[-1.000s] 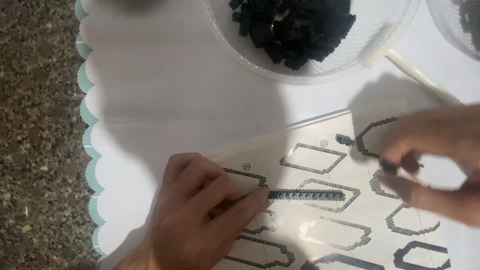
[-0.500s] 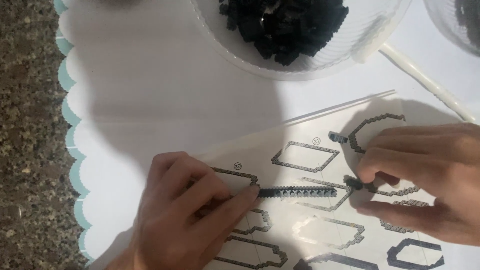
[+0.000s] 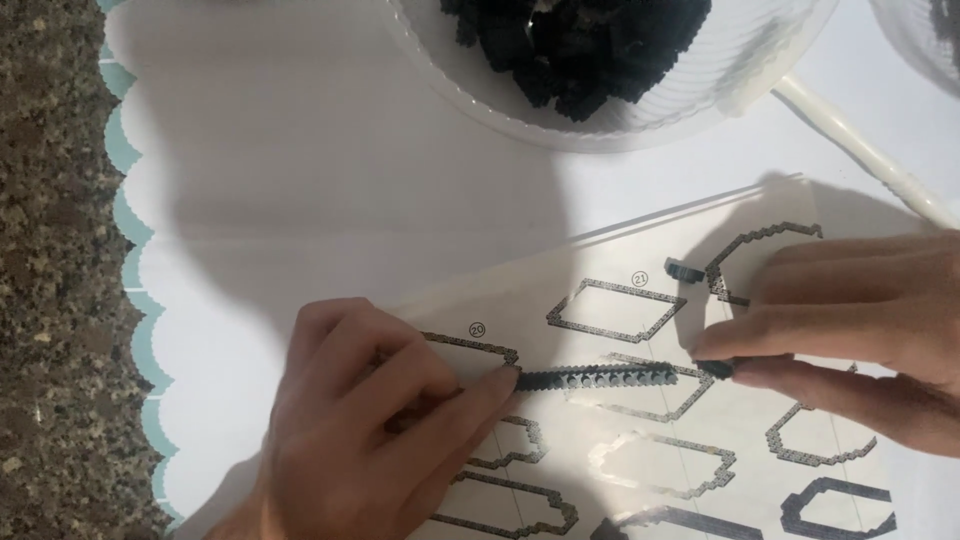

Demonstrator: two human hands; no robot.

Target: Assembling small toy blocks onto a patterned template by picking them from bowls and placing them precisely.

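My left hand [image 3: 385, 430] rests on a printed instruction sheet [image 3: 600, 260] and its fingertips press the left end of a thin row of small black bricks [image 3: 595, 377]. My right hand [image 3: 850, 335] comes in from the right and pinches a tiny black brick [image 3: 714, 368] between thumb and forefinger, right at the row's right end. Another loose small black brick [image 3: 685, 269] lies on the sheet just above. The sheet shows several outline diagrams of elongated hexagon shapes.
A clear plastic bowl [image 3: 500, 95] full of black bricks [image 3: 575, 45] stands at the top. A second bowl's edge [image 3: 915, 40] shows at the top right. A white stick [image 3: 860, 150] lies diagonally beside it. The white scalloped mat [image 3: 250, 200] ends at a speckled stone counter [image 3: 50, 270] on the left.
My right hand has moved left and down with the tiny brick, from above the sheet's right side to the right end of the brick row. The left hand stays put.
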